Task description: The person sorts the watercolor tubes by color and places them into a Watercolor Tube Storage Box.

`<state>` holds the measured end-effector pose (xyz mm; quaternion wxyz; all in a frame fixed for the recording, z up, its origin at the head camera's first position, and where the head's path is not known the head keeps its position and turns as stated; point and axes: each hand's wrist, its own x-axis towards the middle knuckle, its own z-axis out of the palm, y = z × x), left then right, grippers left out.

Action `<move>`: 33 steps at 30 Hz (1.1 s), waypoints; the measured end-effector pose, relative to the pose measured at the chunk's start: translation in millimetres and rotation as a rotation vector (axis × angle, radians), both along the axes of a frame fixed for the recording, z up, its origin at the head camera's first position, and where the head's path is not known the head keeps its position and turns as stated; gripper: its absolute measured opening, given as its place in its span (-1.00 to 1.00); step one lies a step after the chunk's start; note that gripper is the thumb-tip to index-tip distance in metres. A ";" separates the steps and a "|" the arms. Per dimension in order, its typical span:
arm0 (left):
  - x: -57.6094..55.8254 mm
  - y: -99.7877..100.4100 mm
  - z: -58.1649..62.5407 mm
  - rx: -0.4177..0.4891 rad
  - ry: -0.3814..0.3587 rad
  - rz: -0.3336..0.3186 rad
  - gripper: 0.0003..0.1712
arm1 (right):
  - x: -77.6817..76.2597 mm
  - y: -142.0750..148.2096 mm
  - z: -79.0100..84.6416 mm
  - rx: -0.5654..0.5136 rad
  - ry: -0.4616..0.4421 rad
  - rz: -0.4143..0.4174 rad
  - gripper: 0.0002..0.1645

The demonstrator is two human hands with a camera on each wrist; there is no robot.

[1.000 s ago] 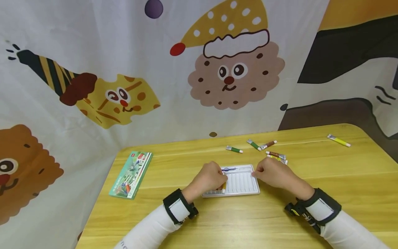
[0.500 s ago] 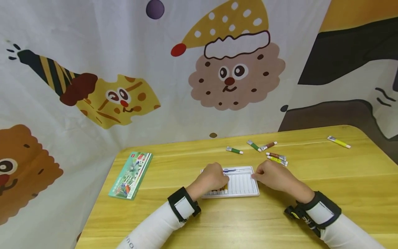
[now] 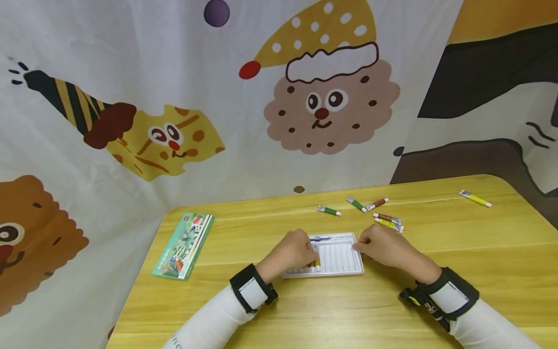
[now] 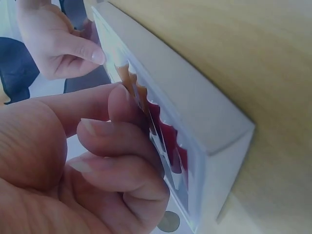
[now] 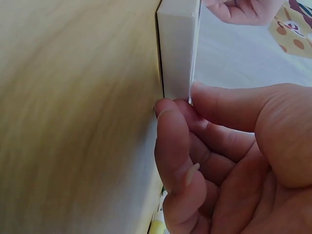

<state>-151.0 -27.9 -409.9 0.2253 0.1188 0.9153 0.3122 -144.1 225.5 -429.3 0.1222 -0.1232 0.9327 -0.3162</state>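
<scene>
A white plastic paint tray (image 3: 340, 259) lies on the table, its left slots filled with red, brown and ochre paint tubes (image 4: 168, 141). Over its left half my left hand (image 3: 293, 249) has curled fingers, with thumb and index finger at an ochre paint tube (image 3: 317, 263) in its slot. Part of that tube is hidden by the fingers. At the tray's right edge, my right hand (image 3: 383, 242) pinches the rim between thumb and fingers, as the right wrist view also shows. A thin blue-handled paintbrush (image 3: 324, 238) rests in the long slot at the tray's back.
Green tubes (image 3: 329, 210), brown tubes (image 3: 387, 219) and a yellow tube (image 3: 389, 225) lie loose behind the tray. Another yellow tube (image 3: 476, 198) is far right. A green paint box (image 3: 184, 246) lies at left. A printed curtain (image 3: 244, 169) hangs behind the table.
The ochre tube stood slightly raised in my left hand a second ago; now it lies lower in its slot. My left hand shifted right, then back a little left. My right hand stays put.
</scene>
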 end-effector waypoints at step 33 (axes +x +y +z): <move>10.5 -47.3 8.9 0.070 0.179 0.085 -0.69 | -1.8 1.7 -4.4 -0.027 -0.010 0.002 -0.71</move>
